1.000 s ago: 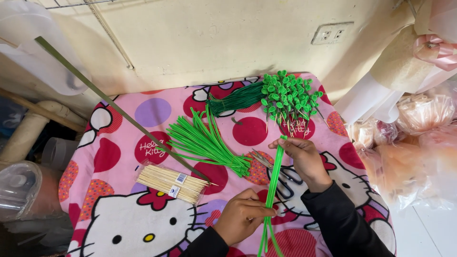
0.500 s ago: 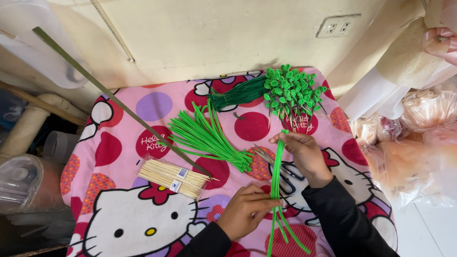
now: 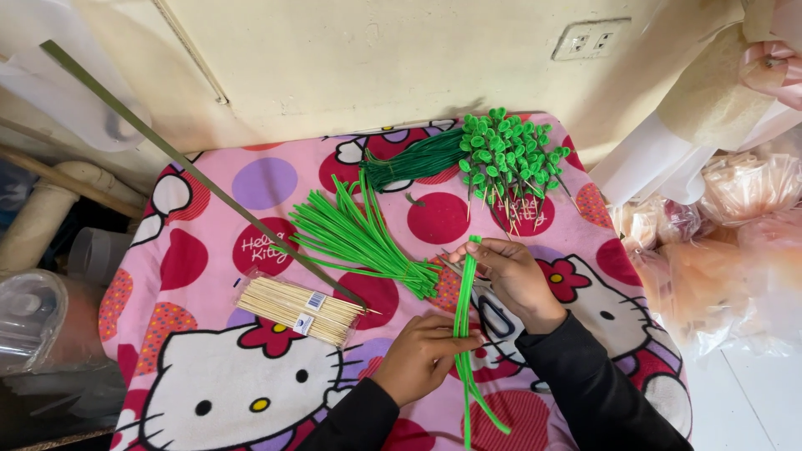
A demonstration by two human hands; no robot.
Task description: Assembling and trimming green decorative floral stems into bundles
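Your left hand: your left hand (image 3: 424,355) sits low in the view, fingers curled in a closed grip around the middle of a thin bunch of bright green pipe cleaners (image 3: 462,321).
Your right hand: your right hand (image 3: 510,276) is above and to the right of the left, its fingertips pinched on the top end of the same bunch.
Pipe cleaners in hand: the bunch runs nearly straight up and down between your two hands; its loose lower ends splay out below your left hand, over the cloth.
Surface: a pink cartoon-cat cloth (image 3: 209,250) with red and purple dots covers the counter.
Loose green pile: more bright green pipe cleaners (image 3: 359,238) lie fanned out on the cloth, just left of your right hand.
Finished pieces: a cluster of green looped heads on thin sticks (image 3: 505,159) lies at the far edge, beside a dark green bundle of stems (image 3: 413,163).
Skewers: a clear packet of pale bamboo skewers (image 3: 296,309) lies left of your left hand, near it but apart.
Long stick: an olive-green cane (image 3: 192,171) slants across the cloth from the upper left towards the skewers.
Right side: clear bags of peach-coloured material (image 3: 735,242) are stacked beside the counter.
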